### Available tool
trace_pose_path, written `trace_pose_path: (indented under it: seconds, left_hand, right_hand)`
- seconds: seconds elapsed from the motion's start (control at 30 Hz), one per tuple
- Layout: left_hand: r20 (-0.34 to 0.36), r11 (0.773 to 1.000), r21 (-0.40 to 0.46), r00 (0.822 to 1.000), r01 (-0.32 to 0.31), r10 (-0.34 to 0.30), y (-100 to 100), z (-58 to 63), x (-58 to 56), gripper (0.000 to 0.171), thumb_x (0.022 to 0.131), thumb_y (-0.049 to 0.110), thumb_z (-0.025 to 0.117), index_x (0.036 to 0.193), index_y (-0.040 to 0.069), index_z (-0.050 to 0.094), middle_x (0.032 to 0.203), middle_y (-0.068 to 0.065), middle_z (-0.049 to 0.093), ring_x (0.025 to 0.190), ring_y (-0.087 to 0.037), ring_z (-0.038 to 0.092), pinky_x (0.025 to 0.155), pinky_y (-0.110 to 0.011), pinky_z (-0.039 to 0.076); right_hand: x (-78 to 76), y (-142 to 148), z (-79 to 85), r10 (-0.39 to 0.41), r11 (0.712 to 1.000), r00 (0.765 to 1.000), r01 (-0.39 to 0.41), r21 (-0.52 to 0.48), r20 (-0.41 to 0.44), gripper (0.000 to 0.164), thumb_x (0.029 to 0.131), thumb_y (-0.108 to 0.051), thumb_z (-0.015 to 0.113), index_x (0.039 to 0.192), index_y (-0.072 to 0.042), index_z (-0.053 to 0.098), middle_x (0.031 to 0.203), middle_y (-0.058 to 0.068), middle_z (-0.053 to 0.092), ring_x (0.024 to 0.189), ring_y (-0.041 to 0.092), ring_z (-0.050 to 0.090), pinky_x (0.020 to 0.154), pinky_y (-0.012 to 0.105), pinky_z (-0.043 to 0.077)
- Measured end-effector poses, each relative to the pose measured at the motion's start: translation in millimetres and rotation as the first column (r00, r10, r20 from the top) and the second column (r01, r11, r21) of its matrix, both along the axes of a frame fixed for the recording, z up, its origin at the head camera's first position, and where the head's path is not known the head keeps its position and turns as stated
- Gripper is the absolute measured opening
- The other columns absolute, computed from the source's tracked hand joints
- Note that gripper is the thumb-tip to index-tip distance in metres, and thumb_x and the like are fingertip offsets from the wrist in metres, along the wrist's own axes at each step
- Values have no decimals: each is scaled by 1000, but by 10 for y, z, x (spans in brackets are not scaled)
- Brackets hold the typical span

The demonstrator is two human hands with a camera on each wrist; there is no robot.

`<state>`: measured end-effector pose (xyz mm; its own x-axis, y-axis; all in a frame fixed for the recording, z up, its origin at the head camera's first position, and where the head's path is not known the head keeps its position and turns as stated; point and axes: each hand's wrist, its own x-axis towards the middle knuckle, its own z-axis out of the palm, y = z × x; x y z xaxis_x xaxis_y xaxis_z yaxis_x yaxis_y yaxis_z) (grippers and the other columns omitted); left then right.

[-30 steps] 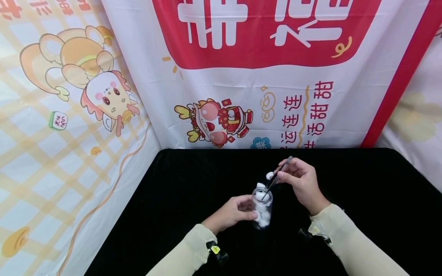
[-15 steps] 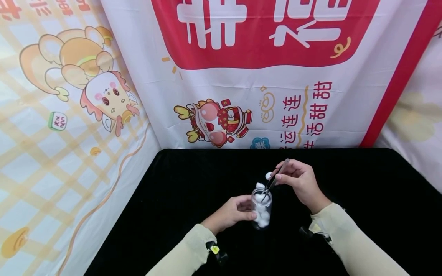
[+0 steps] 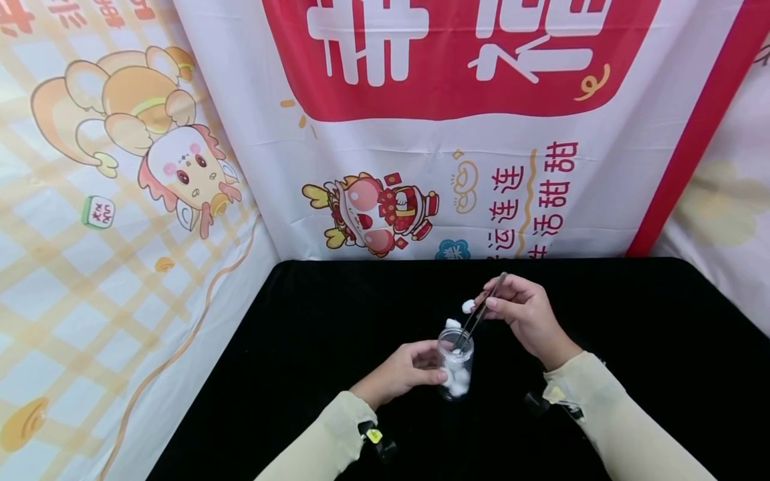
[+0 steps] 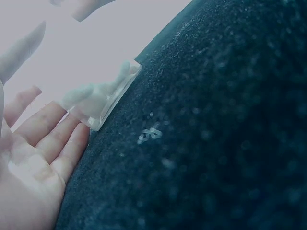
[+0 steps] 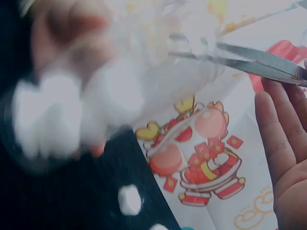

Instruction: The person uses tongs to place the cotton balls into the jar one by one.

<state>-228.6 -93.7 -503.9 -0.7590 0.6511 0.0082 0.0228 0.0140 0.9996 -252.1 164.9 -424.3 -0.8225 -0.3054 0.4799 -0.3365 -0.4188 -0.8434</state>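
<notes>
A clear jar [image 3: 456, 391] stands upright on the black table, its lower part filled with white cotton balls [image 3: 460, 379]. My left hand [image 3: 402, 371] holds the jar from its left side, thumb in front and fingers behind. In the left wrist view, the fingers [image 4: 48, 124] lie along the jar's wall [image 4: 112, 108]. My right hand [image 3: 529, 317] pinches metal tweezers [image 3: 484, 306] slanting down into the jar's mouth. Seen from the right wrist, the tweezers [image 5: 268, 64] have their two arms apart, tips inside the jar.
Two white cotton balls lie on the table behind the jar, one [image 3: 453, 323] just past its rim and another [image 3: 468, 306] near the right fingertips. The black tabletop [image 3: 337, 300] meets a printed cloth backdrop [image 3: 373, 147] at its far edge.
The cotton ball that was up in the jar's mouth now sits lower inside. The tweezers' arms have spread apart. The left hand and the jar have stayed in place.
</notes>
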Motion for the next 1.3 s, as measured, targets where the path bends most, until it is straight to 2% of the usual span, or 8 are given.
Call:
trace_pose_path:
  seconds: [0.2,0.37,0.53,0.73,0.97,1.3]
  left_hand:
    - [11,1000,13,1000,6,-6,-4,-12,-10,45,91,10,68,135,11,56,124,-6,61,114,-21,59,95,-35,48]
    - [11,1000,9,1000,10,-10,-14,-5,-8,46,90,14,70,134,15,57,125,-5,61,115,-21,59,95,-35,48]
    - [25,1000,2,1000,10,-10,-25,-1,-7,47,90,16,70,135,17,57,126,-4,60,116,-20,58,95,-36,48]
    - [37,1000,1,999,14,-14,-27,-4,-7,47,90,17,69,135,18,56,128,-3,59,116,-20,57,96,-36,48]
    - [36,1000,11,999,13,-14,-20,-11,-15,46,91,12,68,135,15,56,127,-4,59,117,-21,57,96,-35,47]
    - [63,1000,19,998,5,-6,-14,21,-3,46,91,10,67,136,13,55,128,-5,59,117,-22,57,96,-36,48]
  right_hand:
    - [-5,-13,21,-57,994,998,59,-91,25,12,92,11,56,104,14,56,90,17,70,82,23,70,69,36,58]
    - [-69,35,-5,-114,970,988,133,-206,104,12,95,6,56,106,9,58,92,17,70,82,26,70,71,36,58]
    - [-154,101,-66,-158,948,971,200,-248,182,14,95,1,60,108,6,57,98,17,70,90,28,70,76,39,57]
    - [-216,130,-138,-192,947,959,236,-218,207,16,93,1,62,108,4,57,105,16,68,95,26,68,82,41,55]
    - [-263,148,-208,-230,944,953,268,-191,199,23,90,4,64,111,9,55,107,19,65,100,27,67,86,41,52]
    - [-365,178,-386,-335,934,914,354,-49,228,25,88,0,68,112,3,61,112,21,65,103,24,66,87,35,53]
